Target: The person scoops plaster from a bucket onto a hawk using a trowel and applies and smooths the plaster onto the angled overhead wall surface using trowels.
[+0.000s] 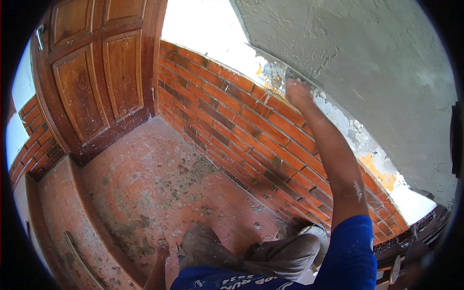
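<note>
My right arm reaches up to the wall. My right hand [298, 92] is closed around a plastering trowel [278, 63], seen nearly edge-on. Its long thin blade lies along the lower edge of the wet grey plaster [357, 63]. Just under the blade runs a strip of white wall [355, 133] with patchy orange and grey marks, above the red brick facing [246, 116]. Low down beside my knee is my left hand [163, 251], small in view; its fingers cannot be made out well.
A brown panelled wooden door [99, 72] stands at the far left. Mortar droppings [181, 179] litter the red floor [130, 150]. Steps [72, 212] go down at left, with a thin strip [82, 258] lying on one. A whitish bucket [316, 234] is by my right leg.
</note>
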`<state>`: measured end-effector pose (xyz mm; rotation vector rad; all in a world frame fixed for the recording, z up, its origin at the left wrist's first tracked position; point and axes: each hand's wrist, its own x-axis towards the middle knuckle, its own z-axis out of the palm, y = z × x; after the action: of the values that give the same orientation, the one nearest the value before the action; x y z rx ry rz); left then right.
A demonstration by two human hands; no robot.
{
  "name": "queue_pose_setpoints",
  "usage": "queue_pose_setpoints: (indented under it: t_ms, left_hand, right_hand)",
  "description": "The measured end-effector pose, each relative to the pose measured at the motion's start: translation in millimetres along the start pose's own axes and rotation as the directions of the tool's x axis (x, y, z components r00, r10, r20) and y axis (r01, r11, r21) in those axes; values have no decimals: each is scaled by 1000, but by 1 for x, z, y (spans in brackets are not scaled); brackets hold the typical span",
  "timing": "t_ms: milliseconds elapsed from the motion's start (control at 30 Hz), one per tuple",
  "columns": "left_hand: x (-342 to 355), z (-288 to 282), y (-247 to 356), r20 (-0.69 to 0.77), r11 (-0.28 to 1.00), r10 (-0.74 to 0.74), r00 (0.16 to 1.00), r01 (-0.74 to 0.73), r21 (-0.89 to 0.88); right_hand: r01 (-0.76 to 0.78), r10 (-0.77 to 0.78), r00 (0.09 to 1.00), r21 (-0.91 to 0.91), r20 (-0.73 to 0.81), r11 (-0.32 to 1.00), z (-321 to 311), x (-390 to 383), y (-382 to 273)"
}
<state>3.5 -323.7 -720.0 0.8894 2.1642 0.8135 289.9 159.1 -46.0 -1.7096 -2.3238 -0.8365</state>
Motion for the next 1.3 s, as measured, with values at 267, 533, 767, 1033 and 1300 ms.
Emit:
queue_pose_setpoints:
  t_ms: [267, 533, 767, 1033, 1300]
  left_hand:
    - [8, 14, 16, 277, 350, -505, 817, 488, -800]
    - [0, -5, 32, 269, 962, -179, 946, 226, -155]
    - [-9, -7, -15, 489, 503, -495, 718, 696, -513]
    - [-22, 5, -33, 443, 627, -524, 727, 682, -376]
    - [16, 14, -58, 454, 990, -87, 887, 27, 137]
  right_hand:
    - [-22, 18, 989, -21, -147, 1000, -102, -70, 20]
    - [31, -46, 783, -35, -621, 999, -205, -150, 36]
    - [-100, 100, 995, -28, -17, 995, -96, -158, 48]
    - [-76, 84, 995, -158, 47, 985, -22, -96, 84]
    - [-109, 73, 964, -128, -256, 986, -129, -149, 76]
